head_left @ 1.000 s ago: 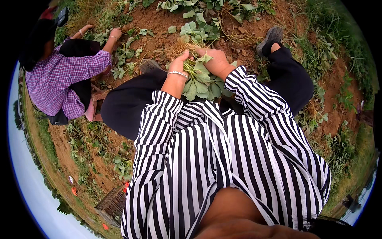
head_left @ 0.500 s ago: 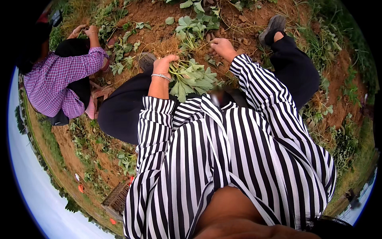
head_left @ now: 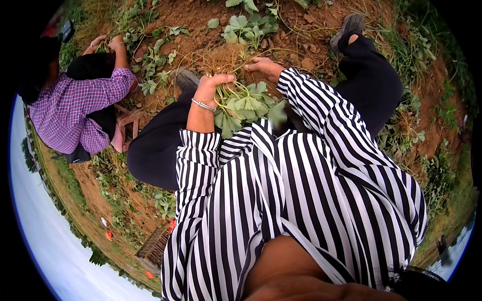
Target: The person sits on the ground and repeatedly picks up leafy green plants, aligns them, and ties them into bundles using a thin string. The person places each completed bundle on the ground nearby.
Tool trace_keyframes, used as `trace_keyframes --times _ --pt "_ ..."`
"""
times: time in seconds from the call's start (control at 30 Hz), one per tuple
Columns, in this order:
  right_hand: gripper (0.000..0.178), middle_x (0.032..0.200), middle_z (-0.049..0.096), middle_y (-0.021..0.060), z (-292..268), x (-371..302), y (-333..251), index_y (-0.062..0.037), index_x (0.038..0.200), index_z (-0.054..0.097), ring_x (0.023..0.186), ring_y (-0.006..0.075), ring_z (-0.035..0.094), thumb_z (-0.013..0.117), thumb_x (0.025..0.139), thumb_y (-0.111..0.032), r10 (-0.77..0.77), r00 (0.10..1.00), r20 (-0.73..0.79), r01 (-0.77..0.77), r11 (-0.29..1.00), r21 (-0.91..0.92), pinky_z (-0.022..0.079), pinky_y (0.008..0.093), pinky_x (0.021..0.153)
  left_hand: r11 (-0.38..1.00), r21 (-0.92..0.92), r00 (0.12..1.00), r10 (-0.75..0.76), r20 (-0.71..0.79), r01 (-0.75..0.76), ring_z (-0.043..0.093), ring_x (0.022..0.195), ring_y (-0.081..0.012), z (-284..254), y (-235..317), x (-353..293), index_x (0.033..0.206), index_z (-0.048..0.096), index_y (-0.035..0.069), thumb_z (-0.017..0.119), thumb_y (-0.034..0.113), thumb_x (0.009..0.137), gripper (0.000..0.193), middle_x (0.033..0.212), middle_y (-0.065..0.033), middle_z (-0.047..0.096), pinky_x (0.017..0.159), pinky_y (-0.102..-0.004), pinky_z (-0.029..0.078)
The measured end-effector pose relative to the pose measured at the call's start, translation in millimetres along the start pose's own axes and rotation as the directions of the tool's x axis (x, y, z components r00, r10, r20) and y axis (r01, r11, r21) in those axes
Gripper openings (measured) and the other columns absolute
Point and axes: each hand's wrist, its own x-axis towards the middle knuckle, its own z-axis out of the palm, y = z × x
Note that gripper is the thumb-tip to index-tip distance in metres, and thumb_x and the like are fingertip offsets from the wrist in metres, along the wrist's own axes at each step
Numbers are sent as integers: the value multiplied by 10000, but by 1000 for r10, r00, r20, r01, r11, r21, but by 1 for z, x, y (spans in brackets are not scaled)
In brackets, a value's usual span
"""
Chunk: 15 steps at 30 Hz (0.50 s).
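1. Plant bundle (head_left: 246,104): in the head view you have one, in front of your striped shirt (head_left: 296,195), green leaves toward you and brown roots (head_left: 221,57) away; the plants within it overlap too much to count.
2. Your left hand (head_left: 207,90), one of your two, is closed around the stems, its thumb lying across them; one bracelet (head_left: 203,105) circles that wrist.
3. Your right hand (head_left: 267,68) is partly curled, fingertips at the right edge of the roots; you cannot tell whether they pinch anything.
4. Two dark shoes (head_left: 347,32) of yours show, one on either side of the bundle.
5. One leafy clump (head_left: 251,29) lies on the soil (head_left: 196,22) just beyond the roots.
6. One co-worker (head_left: 80,103) sits to your left, two hands close together; one crate (head_left: 152,249) is at lower left.
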Motion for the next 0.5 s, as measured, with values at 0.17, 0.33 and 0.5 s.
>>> trace_keyframes --times 0.17,0.33,0.5 --pt "221 828 589 77 -1 -8 -14 35 821 590 760 158 512 673 738 -152 -111 968 -224 152 973 175 385 309 701 990 83 992 116 -50 -111 556 560 -157 -6 6 -6 761 617 -82 649 -7 647 140 669 -102 608 533 -253 445" --pt "242 858 613 90 -47 -34 -44 54 944 592 785 162 548 628 758 -97 -368 879 -305 305 923 -236 414 291 718 885 437 922 294 -252 -162 566 566 -162 -25 8 11 737 609 -65 670 0 613 153 675 -89 608 521 -263 440" --pt "300 926 616 99 -62 -52 -69 58 1024 567 880 174 539 618 786 -119 -357 866 -351 392 920 30 387 276 808 820 548 901 352 -253 -166 495 509 -126 -20 -14 37 606 558 -35 728 82 553 214 612 -43 548 472 -289 374"
